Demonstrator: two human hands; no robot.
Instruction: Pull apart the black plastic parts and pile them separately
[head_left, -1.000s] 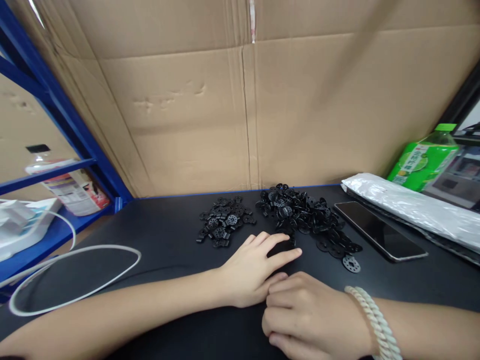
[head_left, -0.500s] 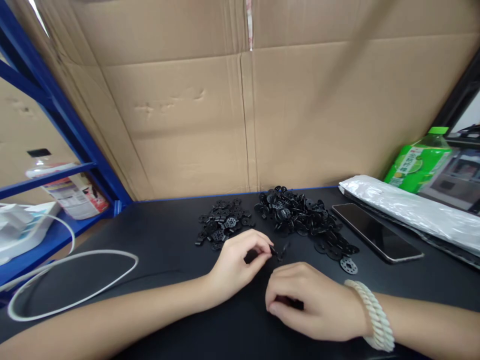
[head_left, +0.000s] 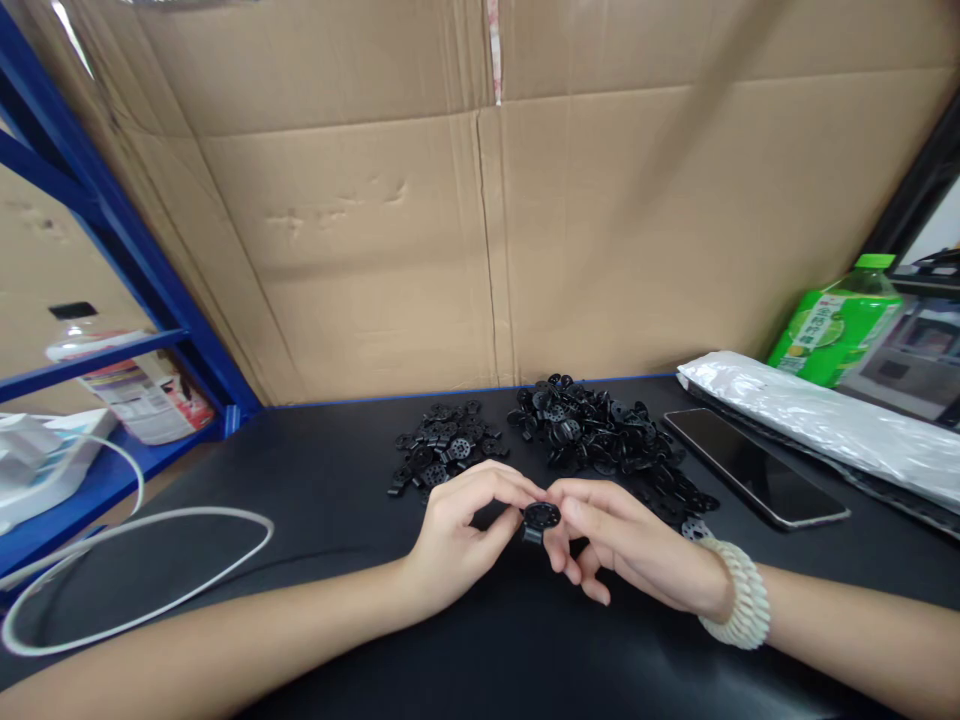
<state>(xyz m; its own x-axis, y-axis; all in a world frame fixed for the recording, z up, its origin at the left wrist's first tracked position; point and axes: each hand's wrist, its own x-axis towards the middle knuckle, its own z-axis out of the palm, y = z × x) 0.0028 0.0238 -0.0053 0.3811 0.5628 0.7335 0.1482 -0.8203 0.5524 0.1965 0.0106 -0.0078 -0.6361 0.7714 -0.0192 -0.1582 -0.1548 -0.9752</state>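
My left hand (head_left: 461, 530) and my right hand (head_left: 622, 540) meet over the black table (head_left: 330, 480). Between their fingertips they pinch a small black round plastic part (head_left: 538, 518) with holes in it. A white coiled band sits on my right wrist (head_left: 739, 605). Just behind the hands lie two heaps of the same black parts: a smaller heap (head_left: 442, 455) on the left and a larger heap (head_left: 607, 440) on the right.
A dark phone (head_left: 750, 465) lies right of the heaps, beside a long white plastic-wrapped bundle (head_left: 817, 420) and a green bottle (head_left: 844, 325). A white cable loop (head_left: 135, 575) lies at the left. A cardboard wall (head_left: 487, 220) stands behind; a blue shelf frame (head_left: 112, 250) is at the left.
Both hands lifted off the table and came together. The left hand picked up a black part, and now both hands pinch it between their fingertips.
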